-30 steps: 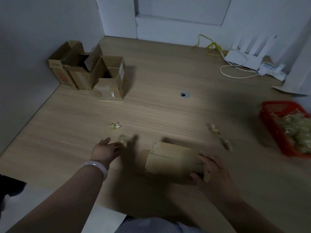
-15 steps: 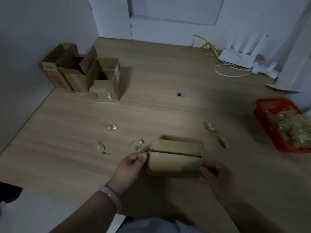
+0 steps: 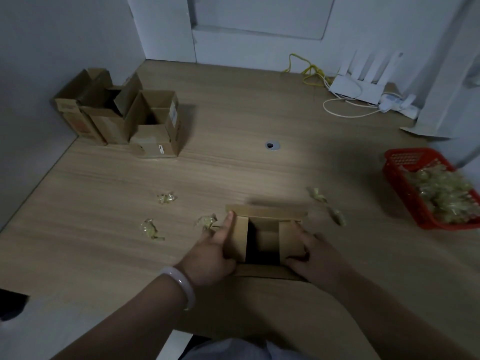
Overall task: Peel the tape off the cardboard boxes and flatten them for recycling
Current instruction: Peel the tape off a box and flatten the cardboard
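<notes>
1 small cardboard box sits on the wood-grain table right in front of the person, top open, inside dark. L hand grips its left flap, thumb on top, index finger straight along the far-left corner. R hand curls round its right flap. 5 crumpled yellowish tape scraps lie loose: 3 left of that box, 2 beyond it to the right. 3 more open brown boxes stand clustered well beyond it to the left, touching each other. 1 red plastic mesh basket is well right of it, heaped w/ shiny tape wads. 1 round metal grommet is straight beyond it. 1 smooth white bangle is on the L wrist.
</notes>
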`<state>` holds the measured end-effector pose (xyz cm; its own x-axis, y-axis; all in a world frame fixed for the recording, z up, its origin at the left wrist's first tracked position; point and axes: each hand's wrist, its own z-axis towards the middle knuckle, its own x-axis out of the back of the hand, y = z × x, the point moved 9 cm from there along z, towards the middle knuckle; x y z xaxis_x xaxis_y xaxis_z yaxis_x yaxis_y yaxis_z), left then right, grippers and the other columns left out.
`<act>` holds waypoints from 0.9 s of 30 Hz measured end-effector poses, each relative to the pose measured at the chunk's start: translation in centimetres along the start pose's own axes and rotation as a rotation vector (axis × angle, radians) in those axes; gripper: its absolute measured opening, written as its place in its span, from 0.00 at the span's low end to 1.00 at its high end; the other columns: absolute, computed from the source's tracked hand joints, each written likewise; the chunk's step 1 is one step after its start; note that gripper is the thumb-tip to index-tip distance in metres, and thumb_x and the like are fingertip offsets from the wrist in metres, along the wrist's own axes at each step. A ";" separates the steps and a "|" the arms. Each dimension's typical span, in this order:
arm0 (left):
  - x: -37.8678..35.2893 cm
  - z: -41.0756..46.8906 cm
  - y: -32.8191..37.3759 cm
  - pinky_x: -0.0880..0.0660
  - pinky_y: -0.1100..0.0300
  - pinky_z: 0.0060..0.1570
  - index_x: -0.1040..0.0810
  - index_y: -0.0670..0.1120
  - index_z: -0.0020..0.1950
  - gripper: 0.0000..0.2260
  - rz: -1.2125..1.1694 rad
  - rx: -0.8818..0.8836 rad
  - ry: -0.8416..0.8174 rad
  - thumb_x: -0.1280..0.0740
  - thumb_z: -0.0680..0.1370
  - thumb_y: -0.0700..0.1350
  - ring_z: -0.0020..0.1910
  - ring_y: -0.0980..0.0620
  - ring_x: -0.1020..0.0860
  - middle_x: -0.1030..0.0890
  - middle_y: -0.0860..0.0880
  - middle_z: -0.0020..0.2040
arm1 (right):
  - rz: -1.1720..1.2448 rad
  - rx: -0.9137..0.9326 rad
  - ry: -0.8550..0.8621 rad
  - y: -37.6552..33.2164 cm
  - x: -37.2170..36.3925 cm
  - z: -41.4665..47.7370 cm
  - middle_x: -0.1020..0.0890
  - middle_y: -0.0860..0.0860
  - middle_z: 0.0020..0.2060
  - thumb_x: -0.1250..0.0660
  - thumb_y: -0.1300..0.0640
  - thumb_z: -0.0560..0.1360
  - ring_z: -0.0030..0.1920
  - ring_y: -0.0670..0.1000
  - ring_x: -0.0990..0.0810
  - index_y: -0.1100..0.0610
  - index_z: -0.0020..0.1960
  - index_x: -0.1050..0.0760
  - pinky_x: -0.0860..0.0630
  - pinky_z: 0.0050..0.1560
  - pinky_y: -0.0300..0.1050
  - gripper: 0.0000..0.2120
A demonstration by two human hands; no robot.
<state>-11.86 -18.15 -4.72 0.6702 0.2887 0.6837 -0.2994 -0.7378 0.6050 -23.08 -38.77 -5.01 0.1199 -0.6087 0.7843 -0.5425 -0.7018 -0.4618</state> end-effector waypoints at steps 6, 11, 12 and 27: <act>0.6 2.2 0.3 0.33 0.52 0.67 0.72 0.64 0.71 0.58 0.038 0.147 0.108 0.25 0.63 0.63 0.69 0.40 0.33 0.41 0.39 0.73 | -0.011 -0.104 0.176 -1.4 0.3 1.8 0.31 0.53 0.66 0.28 0.33 0.63 0.63 0.57 0.27 0.45 0.73 0.50 0.29 0.59 0.48 0.48; -0.3 2.7 0.8 0.31 0.51 0.64 0.76 0.64 0.69 0.56 0.043 0.132 0.183 0.29 0.66 0.58 0.65 0.40 0.30 0.35 0.38 0.69 | 0.047 -0.127 0.153 -1.4 -0.2 2.3 0.30 0.53 0.64 0.28 0.43 0.65 0.60 0.58 0.26 0.44 0.68 0.49 0.27 0.58 0.48 0.40; -0.3 2.5 0.8 0.30 0.53 0.61 0.76 0.66 0.68 0.54 0.007 0.102 0.197 0.30 0.66 0.57 0.64 0.40 0.29 0.33 0.38 0.68 | 0.075 -0.110 0.183 -1.2 0.1 2.1 0.29 0.53 0.64 0.29 0.44 0.65 0.60 0.57 0.26 0.44 0.68 0.48 0.28 0.57 0.47 0.40; -3.4 -0.2 1.8 0.51 0.58 0.74 0.55 0.64 0.75 0.27 0.479 -0.445 -0.005 0.46 0.81 0.49 0.78 0.49 0.53 0.56 0.49 0.79 | 1.391 -0.326 0.105 8.8 -0.4 0.4 0.18 0.55 0.50 0.39 0.53 0.78 0.48 0.56 0.18 0.52 0.54 0.23 0.21 0.43 0.51 0.08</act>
<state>-14.84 -20.35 -5.90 0.3959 -0.0126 0.9182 -0.8173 -0.4608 0.3460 -27.63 -44.87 -9.54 -0.7108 -0.6785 -0.1856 -0.3306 0.5551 -0.7632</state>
